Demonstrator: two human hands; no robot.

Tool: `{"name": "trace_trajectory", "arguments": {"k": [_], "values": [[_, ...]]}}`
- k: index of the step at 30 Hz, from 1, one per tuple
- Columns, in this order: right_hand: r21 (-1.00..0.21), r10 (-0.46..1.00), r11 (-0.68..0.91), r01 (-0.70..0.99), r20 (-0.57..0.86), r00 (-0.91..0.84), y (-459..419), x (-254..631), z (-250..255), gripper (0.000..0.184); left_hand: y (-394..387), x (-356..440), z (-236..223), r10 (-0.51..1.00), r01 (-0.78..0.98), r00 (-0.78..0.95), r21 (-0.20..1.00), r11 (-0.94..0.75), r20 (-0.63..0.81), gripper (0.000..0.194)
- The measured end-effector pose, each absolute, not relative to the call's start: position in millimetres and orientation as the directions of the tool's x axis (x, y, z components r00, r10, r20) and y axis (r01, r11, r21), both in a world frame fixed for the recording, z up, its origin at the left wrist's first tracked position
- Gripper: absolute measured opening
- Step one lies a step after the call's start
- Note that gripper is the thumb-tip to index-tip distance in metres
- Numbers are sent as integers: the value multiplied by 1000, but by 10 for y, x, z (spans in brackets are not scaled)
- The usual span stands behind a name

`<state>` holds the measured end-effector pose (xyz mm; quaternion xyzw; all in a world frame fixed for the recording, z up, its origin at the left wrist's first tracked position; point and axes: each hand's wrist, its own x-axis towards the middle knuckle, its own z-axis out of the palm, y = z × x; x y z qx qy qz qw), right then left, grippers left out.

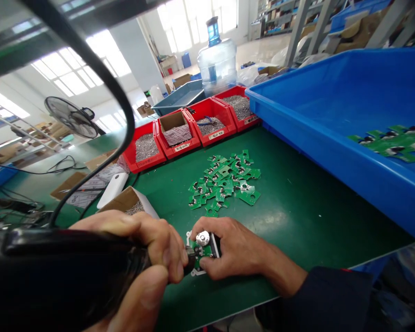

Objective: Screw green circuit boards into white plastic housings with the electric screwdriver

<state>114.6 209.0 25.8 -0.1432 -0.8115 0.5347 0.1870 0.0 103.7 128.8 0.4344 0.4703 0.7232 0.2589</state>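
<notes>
My left hand (148, 249) is wrapped around a large black electric screwdriver (65, 276), which lies close to the camera. Its tip reaches the small assembly in front of my other hand. That assembly (207, 251) has a green circuit board, a round silver part and a white frame, and rests at the front of the green table. Gripping its right side is my right hand (228, 249), thumb at the near edge and fingers over the far one. A loose heap of small green circuit boards (224, 177) lies just beyond. The exact contact point of the tip is partly hidden.
Red bins (210, 133) with small metal parts line the table's back. A large blue tray (332, 152) with green boards stands at right. Behind the bins is a water jug (217, 62). An open carton (131, 203) sits beyond my left hand; a black cable (124, 106) hangs overhead.
</notes>
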Motion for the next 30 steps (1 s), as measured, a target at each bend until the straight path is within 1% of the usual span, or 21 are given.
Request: {"name": "trace_trajectory", "arguments": {"k": [3, 5, 10, 14, 17, 19, 23, 27, 30], "values": [[-920, 434, 391, 32, 154, -888, 2089, 1149, 256, 37, 1054, 37, 1271, 760, 85, -485, 888, -451, 432, 32], [-921, 433, 389, 34, 151, -889, 2088, 1151, 258, 36, 1061, 45, 1257, 771, 77, -477, 894, -442, 422, 33], [-921, 426, 388, 34, 147, -893, 2084, 1154, 253, 37, 1049, 19, 1229, 769, -13, -518, 896, -444, 374, 30], [-928, 435, 371, 40, 136, -890, 2085, 1158, 255, 37, 1043, 20, 1281, 762, 35, -503, 890, -454, 408, 32], [-930, 437, 365, 46, 127, -890, 2089, 1154, 260, 37, 1055, 46, 1344, 688, 32, -590, 864, -503, 422, 37], [-933, 433, 358, 38, 130, -892, 2091, 1150, 259, 37, 1070, 58, 1359, 671, 11, -623, 862, -506, 402, 38], [-934, 431, 357, 25, 141, -891, 2093, 1144, 246, 38, 1088, 49, 1298, 729, -27, -542, 859, -511, 417, 34], [-929, 435, 368, 41, 133, -891, 2092, 1144, 236, 40, 1078, 30, 1225, 733, 15, -491, 846, -533, 471, 32], [-931, 432, 362, 37, 133, -892, 2092, 1149, 237, 39, 1079, 27, 1214, 739, 55, -475, 854, -518, 479, 32]]}}
